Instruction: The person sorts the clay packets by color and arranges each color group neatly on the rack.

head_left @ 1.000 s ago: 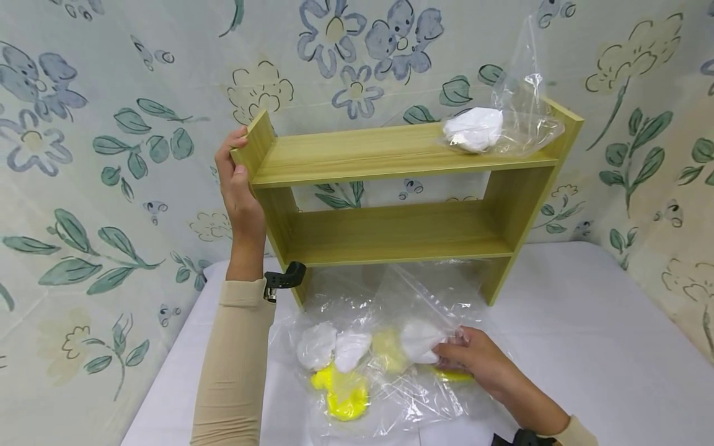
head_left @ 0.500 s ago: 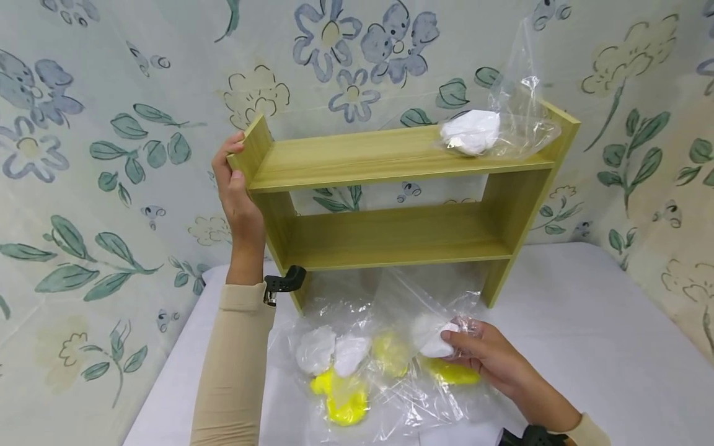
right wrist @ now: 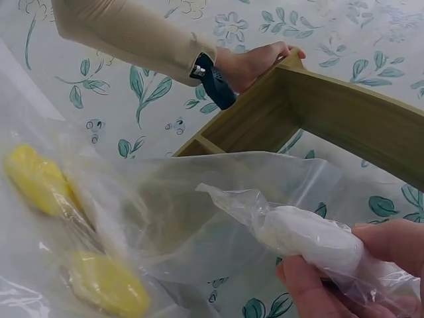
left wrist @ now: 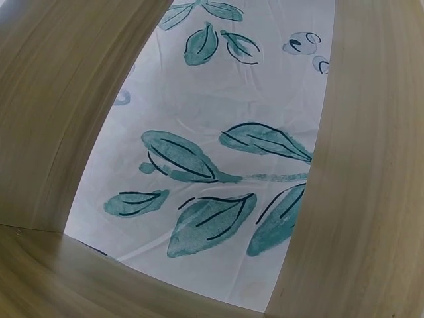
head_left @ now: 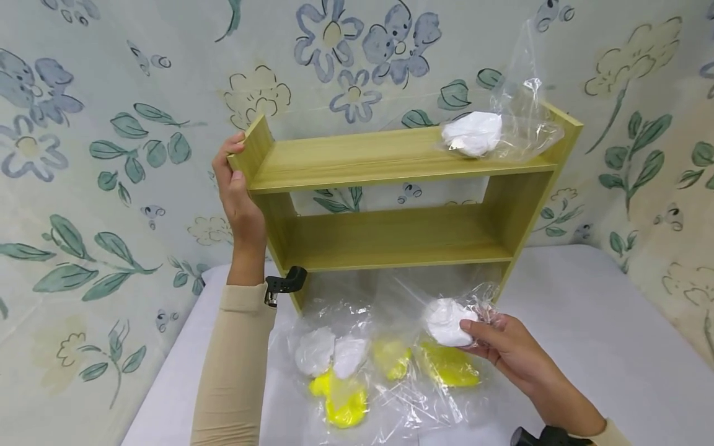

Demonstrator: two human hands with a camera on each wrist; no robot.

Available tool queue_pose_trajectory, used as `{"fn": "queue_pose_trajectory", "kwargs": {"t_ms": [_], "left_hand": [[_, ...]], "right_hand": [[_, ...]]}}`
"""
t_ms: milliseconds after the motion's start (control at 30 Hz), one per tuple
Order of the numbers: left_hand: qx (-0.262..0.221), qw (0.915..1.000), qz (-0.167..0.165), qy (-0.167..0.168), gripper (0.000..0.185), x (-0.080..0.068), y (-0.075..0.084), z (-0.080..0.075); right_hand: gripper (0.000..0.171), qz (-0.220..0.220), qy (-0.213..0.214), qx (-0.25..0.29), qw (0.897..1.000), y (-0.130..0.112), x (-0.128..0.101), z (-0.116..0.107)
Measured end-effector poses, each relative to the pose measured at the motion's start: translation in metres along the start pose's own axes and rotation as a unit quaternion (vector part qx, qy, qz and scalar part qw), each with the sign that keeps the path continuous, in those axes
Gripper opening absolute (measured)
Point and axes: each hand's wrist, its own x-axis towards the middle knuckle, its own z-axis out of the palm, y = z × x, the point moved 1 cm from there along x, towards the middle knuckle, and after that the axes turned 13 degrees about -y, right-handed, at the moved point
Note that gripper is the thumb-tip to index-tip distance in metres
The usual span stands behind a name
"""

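My left hand (head_left: pixel 237 198) grips the upper left side panel of a small two-tier wooden shelf (head_left: pixel 385 238), thumb at the front and fingers behind. Between thumb and fingers of my right hand (head_left: pixel 519 356) is a white lump in a small clear plastic bag (head_left: pixel 448 322), just in front of the shelf's lower right side. The right wrist view shows the bagged white lump (right wrist: pixel 308 235) from close by. Below it lies a large clear bag (head_left: pixel 390 396) with white lumps (head_left: pixel 350 356) and bright yellow lumps (head_left: pixel 346 402). A yellow lump (head_left: pixel 449 365) sits right under the right hand.
Another bagged white lump (head_left: pixel 473 133) rests at the right end of the top board, its clear wrapping standing up. A white-covered table (head_left: pixel 591 347) bears the shelf. Behind it hangs a cloth with flowers and leaves (head_left: pixel 139 142).
My right hand has moved right and slightly up with the bagged white lump, uncovering the yellow lump beneath. The left hand keeps its grip on the shelf.
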Motion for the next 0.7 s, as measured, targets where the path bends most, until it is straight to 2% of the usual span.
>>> {"fn": "queue_pose_trajectory", "kwargs": {"t_ms": [133, 367, 700], "left_hand": [[0.003, 1.0, -0.001, -0.007, 0.039, 0.0, 0.0, 0.004], [-0.006, 0.9999, -0.005, 0.007, 0.038, 0.001, 0.002, 0.002], [-0.004, 1.0, 0.0, -0.003, 0.039, 0.002, 0.005, 0.003]], "right_hand": [[0.018, -0.025, 0.007, 0.001, 1.0, -0.011, -0.009, 0.0], [0.023, -0.074, 0.025, 0.001, 0.997, -0.03, -0.02, 0.003], [0.028, -0.115, 0.033, 0.008, 0.993, -0.048, -0.033, 0.011]]}}
